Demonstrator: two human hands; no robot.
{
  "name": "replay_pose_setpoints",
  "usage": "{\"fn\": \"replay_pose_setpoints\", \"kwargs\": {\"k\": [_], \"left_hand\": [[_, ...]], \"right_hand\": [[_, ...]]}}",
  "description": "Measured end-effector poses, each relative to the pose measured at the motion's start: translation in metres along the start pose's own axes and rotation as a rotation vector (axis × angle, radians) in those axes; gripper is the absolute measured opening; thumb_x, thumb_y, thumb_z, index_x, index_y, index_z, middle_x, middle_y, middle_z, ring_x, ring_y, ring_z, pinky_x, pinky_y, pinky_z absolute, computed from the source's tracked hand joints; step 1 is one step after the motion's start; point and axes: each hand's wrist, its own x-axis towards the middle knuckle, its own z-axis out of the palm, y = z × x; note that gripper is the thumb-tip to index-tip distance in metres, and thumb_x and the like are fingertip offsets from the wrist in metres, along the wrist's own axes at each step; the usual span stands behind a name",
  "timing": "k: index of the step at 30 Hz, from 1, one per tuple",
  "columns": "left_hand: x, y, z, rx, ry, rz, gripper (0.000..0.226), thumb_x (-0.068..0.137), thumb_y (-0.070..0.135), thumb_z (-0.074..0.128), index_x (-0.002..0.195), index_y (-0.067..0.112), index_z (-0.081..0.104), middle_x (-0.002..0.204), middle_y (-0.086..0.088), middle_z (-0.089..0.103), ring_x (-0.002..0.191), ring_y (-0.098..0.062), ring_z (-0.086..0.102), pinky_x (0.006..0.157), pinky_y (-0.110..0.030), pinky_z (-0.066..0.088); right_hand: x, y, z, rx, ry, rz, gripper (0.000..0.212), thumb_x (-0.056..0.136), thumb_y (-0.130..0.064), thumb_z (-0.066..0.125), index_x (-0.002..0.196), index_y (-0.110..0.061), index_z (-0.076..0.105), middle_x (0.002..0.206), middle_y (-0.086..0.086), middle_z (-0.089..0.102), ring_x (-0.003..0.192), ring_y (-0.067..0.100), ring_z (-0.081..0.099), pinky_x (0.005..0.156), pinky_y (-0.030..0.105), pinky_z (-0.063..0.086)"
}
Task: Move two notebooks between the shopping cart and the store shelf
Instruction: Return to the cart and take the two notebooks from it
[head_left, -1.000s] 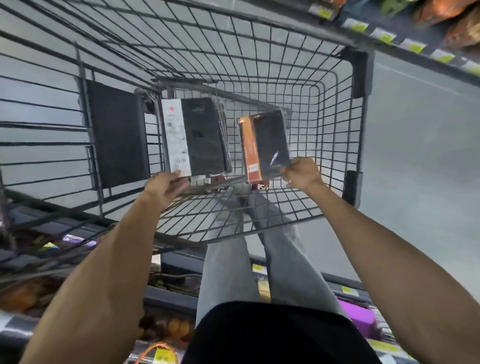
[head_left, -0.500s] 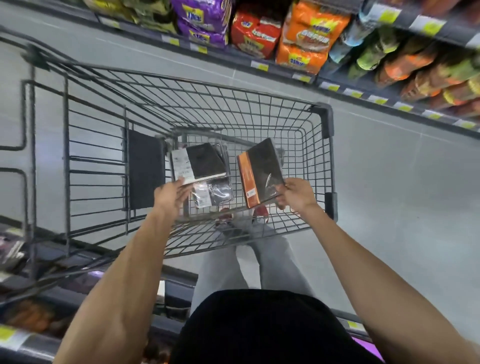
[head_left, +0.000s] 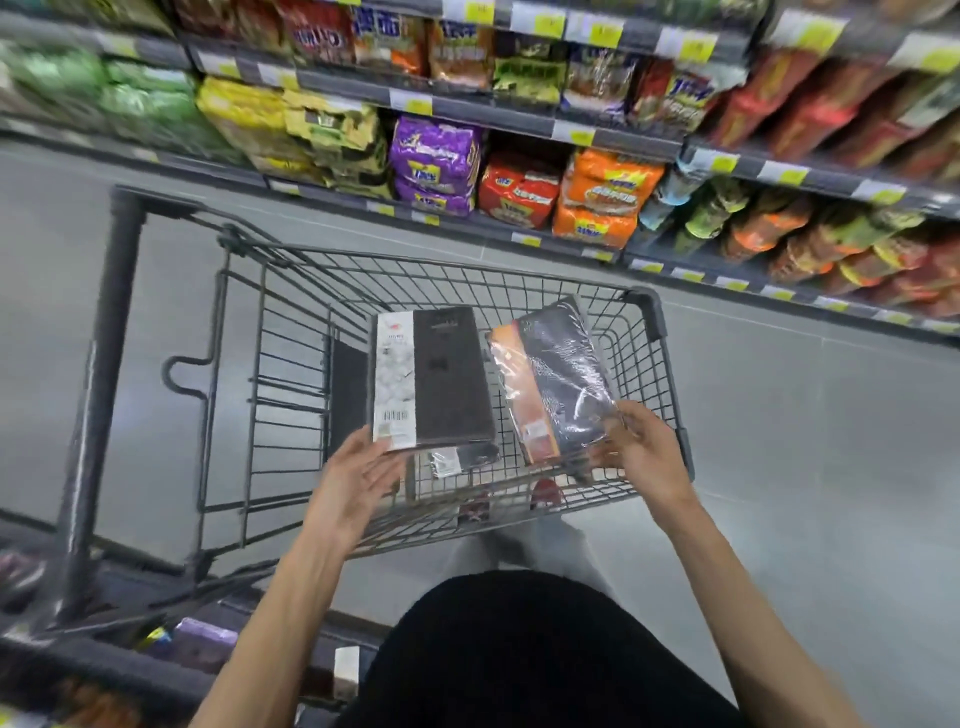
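My left hand (head_left: 358, 483) holds a dark notebook with a white strip (head_left: 431, 376) by its near lower corner, above the wire shopping cart (head_left: 582, 280). My right hand (head_left: 644, 457) pinches the near edge of a plastic-wrapped black notebook with an orange strip (head_left: 556, 379), tilted above the cart's right half. Under the left notebook another small wrapped dark item (head_left: 462, 457) lies on the cart's floor.
A store shelf (head_left: 519, 124) packed with colourful snack bags runs across the far side of the grey aisle floor (head_left: 810, 426). The cart's black handle bar (head_left: 104, 364) stands at the left. A lower shelf edge with goods (head_left: 197, 639) sits near my legs.
Both notebooks have risen out of the cart and come higher and closer. My view has swung up, bringing the snack shelf into sight.
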Motion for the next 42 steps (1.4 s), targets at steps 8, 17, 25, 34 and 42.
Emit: {"fn": "replay_pose_setpoints", "kwargs": {"k": [8,17,25,34,42], "left_hand": [[-0.066,0.047,0.019,0.002,-0.240,0.230,0.029,0.080,0.003,0.061,0.106,0.017,0.062,0.099,-0.006,0.075,0.084,-0.018,0.073,0.072,-0.025,0.059],[-0.097,0.085,0.034,0.091,-0.372,0.346,0.031,0.069,0.007,0.075,0.097,0.020,0.071,0.098,-0.007,0.076,0.083,-0.018,0.072,0.070,-0.025,0.060],[-0.099,0.082,0.069,0.222,-0.524,0.363,0.035,0.076,0.002,0.057,0.106,0.019,0.064,0.096,-0.005,0.076,0.079,-0.015,0.071,0.068,-0.023,0.059],[-0.096,0.058,0.146,0.333,-0.640,0.300,0.073,0.047,0.026,0.098,0.111,0.014,0.064,0.109,-0.012,0.074,0.088,-0.021,0.071,0.074,-0.027,0.059],[-0.109,0.004,0.247,0.375,-0.703,0.247,0.041,0.076,-0.001,0.056,0.113,0.016,0.060,0.096,-0.005,0.076,0.078,-0.015,0.073,0.069,-0.026,0.060]], "right_hand": [[-0.055,-0.051,0.002,0.106,0.155,-0.213,0.011,0.102,-0.013,0.052,0.102,-0.009,0.063,0.064,-0.002,0.067,0.057,0.013,0.064,0.071,0.039,0.058],[-0.114,-0.075,-0.022,0.377,0.303,-0.315,0.026,0.091,-0.028,0.061,0.112,-0.015,0.068,0.072,0.007,0.064,0.058,0.012,0.062,0.057,0.020,0.052],[-0.151,-0.072,-0.040,0.461,0.444,-0.369,0.017,0.094,-0.022,0.060,0.101,-0.027,0.075,0.062,0.006,0.058,0.054,0.015,0.050,0.048,0.022,0.042],[-0.167,-0.062,-0.087,0.523,0.630,-0.336,0.020,0.097,-0.012,0.059,0.083,-0.022,0.069,0.052,0.000,0.050,0.048,0.014,0.040,0.042,0.020,0.032],[-0.176,-0.037,-0.175,0.583,0.782,-0.278,0.007,0.097,-0.014,0.060,0.092,-0.017,0.064,0.052,-0.001,0.050,0.047,0.013,0.038,0.042,0.019,0.030]]}}
